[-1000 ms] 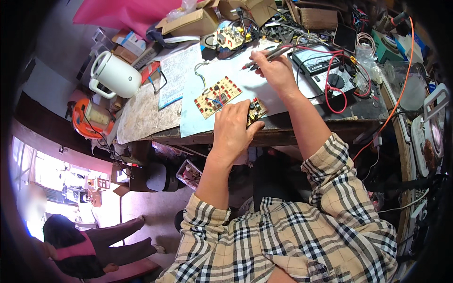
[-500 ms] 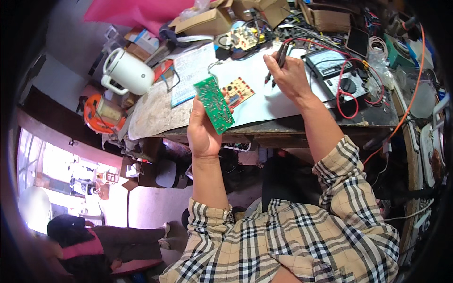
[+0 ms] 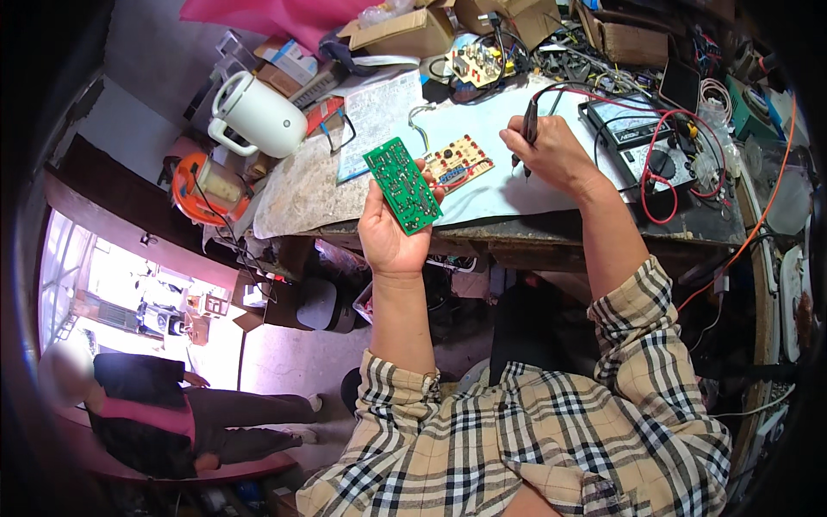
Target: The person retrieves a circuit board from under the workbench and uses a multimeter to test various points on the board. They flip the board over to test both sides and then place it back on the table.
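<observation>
Beyond the green board, clear plastic tops a carton.

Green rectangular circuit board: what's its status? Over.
Left hand holding green rectangular circuit board. Right hand gripping slim black probes, not touching it. Nothing over board's middle.

Green circuit board; yellowish, red-dotted board; black probes; tan-black-white plaid shirt; white kettle; pink sheet.

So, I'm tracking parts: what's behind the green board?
Past its edge show fingers of the left hand and a tan board, partly covered; the green board hides its far side.
</observation>
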The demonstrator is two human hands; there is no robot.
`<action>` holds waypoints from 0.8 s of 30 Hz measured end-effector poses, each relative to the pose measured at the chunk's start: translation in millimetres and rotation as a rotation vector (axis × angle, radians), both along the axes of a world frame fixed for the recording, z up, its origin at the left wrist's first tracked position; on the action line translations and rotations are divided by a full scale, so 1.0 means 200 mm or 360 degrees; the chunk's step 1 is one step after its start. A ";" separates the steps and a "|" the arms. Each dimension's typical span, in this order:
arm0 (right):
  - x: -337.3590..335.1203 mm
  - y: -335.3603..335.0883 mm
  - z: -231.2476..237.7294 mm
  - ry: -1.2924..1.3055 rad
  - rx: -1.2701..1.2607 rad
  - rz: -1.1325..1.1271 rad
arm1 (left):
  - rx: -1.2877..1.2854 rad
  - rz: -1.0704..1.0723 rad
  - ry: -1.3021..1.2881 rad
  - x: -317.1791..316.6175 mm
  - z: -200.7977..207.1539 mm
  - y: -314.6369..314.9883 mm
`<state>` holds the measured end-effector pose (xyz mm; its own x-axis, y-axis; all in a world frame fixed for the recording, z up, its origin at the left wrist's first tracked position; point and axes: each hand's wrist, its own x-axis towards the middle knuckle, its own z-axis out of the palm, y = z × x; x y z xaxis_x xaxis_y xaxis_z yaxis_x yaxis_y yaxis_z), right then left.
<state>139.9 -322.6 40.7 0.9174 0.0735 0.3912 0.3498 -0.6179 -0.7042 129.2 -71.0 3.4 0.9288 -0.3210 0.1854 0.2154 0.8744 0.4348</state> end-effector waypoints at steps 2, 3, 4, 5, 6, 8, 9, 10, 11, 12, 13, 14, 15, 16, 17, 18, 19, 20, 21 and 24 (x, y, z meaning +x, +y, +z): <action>0.01 -0.01 0.00 -0.0121 -0.0027 -0.0005 | 0.0016 0.0015 -0.0053 0.00 0.00 -0.01; 0.01 -0.01 0.00 -0.0153 0.0095 -0.0001 | 0.0023 0.0023 -0.0080 0.00 0.00 -0.01; 0.01 -0.01 -0.01 -0.0185 0.0217 0.0003 | 0.0050 0.0047 -0.0095 0.00 0.00 -0.01; 0.01 -0.01 -0.01 -0.0217 0.0337 0.0006 | 0.0074 0.0069 -0.0109 -0.01 0.00 -0.02; 0.01 -0.01 -0.01 -0.0137 0.0612 0.0087 | 0.0098 0.0091 -0.0124 -0.01 0.01 -0.02; 0.00 0.01 0.01 -0.0054 0.0934 0.0157 | 0.0182 0.0229 -0.0045 -0.03 0.05 -0.06; -0.02 0.01 0.01 -0.0036 0.0968 0.0207 | 0.0226 0.0300 -0.0003 -0.04 0.06 -0.07; -0.03 0.02 0.01 -0.0007 0.1035 0.0294 | 0.0221 0.0282 -0.0030 -0.03 0.04 -0.06; -0.05 0.04 0.00 0.0000 0.1084 0.0343 | 0.0217 0.0261 -0.0061 -0.02 0.03 -0.05; -0.07 0.06 -0.01 0.0008 0.1133 0.0392 | 0.0212 0.0239 -0.0092 -0.01 0.02 -0.04; -0.08 0.07 -0.01 -0.0005 0.1142 0.0432 | 0.0188 0.0238 -0.0072 -0.01 0.01 -0.04; -0.11 0.09 -0.01 0.0072 0.1219 0.0416 | 0.0190 0.0248 -0.0074 0.00 0.01 -0.05; -0.13 0.10 -0.02 0.0110 0.1272 0.0423 | 0.0193 0.0258 -0.0076 0.00 0.00 -0.05; -0.14 0.11 -0.02 0.0148 0.1326 0.0430 | 0.0195 0.0269 -0.0079 0.01 -0.01 -0.06; -0.15 0.11 -0.02 0.0158 0.1347 0.0468 | 0.0231 0.0300 -0.0086 0.01 -0.01 -0.06; -0.15 0.12 -0.04 0.0167 0.1367 0.0505 | 0.0245 0.0319 -0.0077 0.02 -0.01 -0.07; -0.16 0.13 -0.05 0.0177 0.1388 0.0543 | 0.0259 0.0338 -0.0069 0.02 0.00 -0.07; -0.15 0.13 -0.06 0.0174 0.1428 0.0564 | 0.0271 0.0342 -0.0056 0.04 -0.01 -0.09; -0.15 0.15 -0.08 0.0171 0.1468 0.0585 | 0.0271 0.0369 -0.0017 0.04 0.00 -0.12; -0.17 0.21 -0.09 0.0168 0.1493 0.0661 | 0.0294 0.0456 0.0040 0.04 0.01 -0.18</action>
